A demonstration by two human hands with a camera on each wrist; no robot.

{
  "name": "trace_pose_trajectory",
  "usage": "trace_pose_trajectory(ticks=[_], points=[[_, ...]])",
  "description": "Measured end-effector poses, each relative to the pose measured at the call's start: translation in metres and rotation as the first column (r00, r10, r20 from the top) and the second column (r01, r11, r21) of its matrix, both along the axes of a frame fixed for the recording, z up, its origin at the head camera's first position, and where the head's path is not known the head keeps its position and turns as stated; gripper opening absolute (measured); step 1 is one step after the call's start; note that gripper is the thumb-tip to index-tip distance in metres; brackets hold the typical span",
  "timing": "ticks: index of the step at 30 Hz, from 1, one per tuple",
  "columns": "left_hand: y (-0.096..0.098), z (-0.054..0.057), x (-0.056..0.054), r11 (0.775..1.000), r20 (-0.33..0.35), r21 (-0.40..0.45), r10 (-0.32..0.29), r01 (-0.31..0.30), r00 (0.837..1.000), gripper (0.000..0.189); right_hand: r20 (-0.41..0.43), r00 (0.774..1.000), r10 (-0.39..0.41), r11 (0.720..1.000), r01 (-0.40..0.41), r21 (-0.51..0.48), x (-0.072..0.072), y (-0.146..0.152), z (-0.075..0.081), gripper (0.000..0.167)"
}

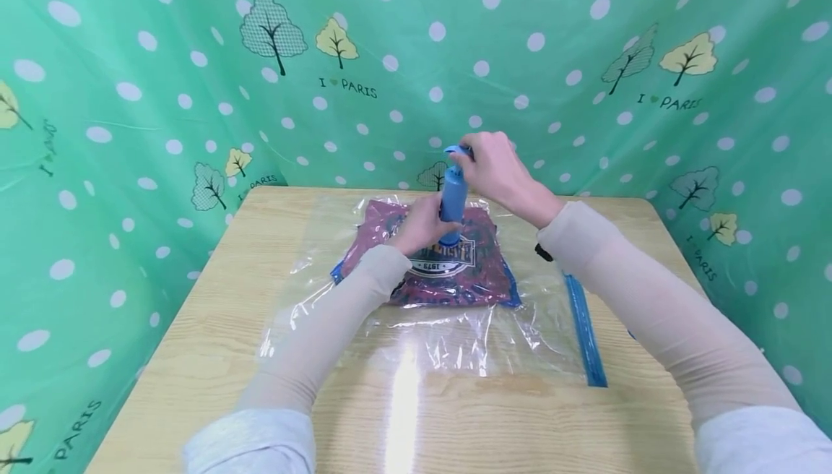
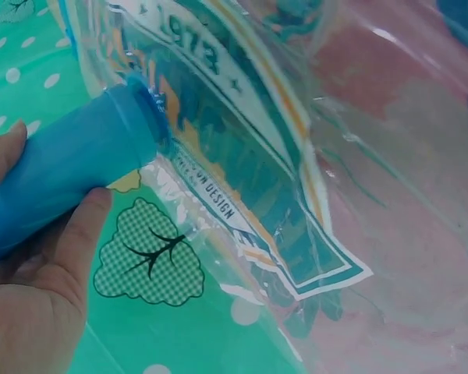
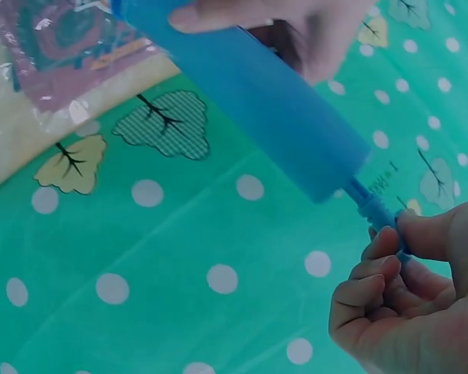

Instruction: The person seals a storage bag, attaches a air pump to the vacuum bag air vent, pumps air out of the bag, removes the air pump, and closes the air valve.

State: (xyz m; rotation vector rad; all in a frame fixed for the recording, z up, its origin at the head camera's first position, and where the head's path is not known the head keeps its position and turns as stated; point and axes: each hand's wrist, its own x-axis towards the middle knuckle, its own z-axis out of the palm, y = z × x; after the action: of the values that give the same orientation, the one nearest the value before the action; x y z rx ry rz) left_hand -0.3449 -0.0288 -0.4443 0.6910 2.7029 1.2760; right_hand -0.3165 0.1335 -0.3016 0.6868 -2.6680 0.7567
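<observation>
A blue hand pump (image 1: 453,196) stands upright on a clear plastic storage bag (image 1: 305,315), its lower end on the bag's upper face. My left hand (image 1: 421,225) grips the pump's barrel (image 2: 70,160) low down, with thumb and fingers round it. Above it, my right hand (image 1: 497,169) holds the pump's handle (image 3: 384,218) at the top, the fingers curled about it. Between handle and barrel a short length of rod shows in the right wrist view. Inside the bag lies a folded maroon garment (image 1: 484,279) with a printed badge, and blue cloth (image 1: 513,292) peeks out beneath it.
The bag's blue zip edge (image 1: 585,333) runs along its right side. All this lies on a light wooden table (image 1: 208,329). Green dotted curtains (image 1: 403,62) hang close behind the table and at both sides.
</observation>
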Motion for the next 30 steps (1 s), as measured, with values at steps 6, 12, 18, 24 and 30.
trace_pose_trajectory(ticks=[6,12,18,24,30], points=[[-0.003,-0.003,-0.002,1.000,0.008,-0.022,0.013,-0.013,1.000,0.053,-0.008,1.000,-0.003,1.000,0.003,-0.017,-0.001,0.000,0.018,0.027],[-0.002,-0.005,-0.005,1.000,-0.030,0.000,0.015,-0.015,0.999,0.050,-0.078,0.997,-0.022,1.000,0.021,-0.015,-0.001,0.000,0.040,0.028],[0.004,-0.011,-0.002,0.999,-0.011,-0.021,-0.044,0.044,0.999,0.050,-0.102,0.993,-0.059,0.998,0.058,-0.005,0.004,0.006,0.038,0.031],[0.005,-0.008,0.000,1.000,0.008,-0.029,-0.002,0.002,1.000,0.053,-0.127,0.986,-0.106,0.994,0.103,-0.026,0.006,0.009,0.024,0.030],[0.004,-0.009,-0.004,0.999,-0.010,-0.030,-0.023,0.023,1.000,0.054,-0.070,0.993,-0.090,0.996,0.092,0.019,0.002,0.006,-0.012,0.028]])
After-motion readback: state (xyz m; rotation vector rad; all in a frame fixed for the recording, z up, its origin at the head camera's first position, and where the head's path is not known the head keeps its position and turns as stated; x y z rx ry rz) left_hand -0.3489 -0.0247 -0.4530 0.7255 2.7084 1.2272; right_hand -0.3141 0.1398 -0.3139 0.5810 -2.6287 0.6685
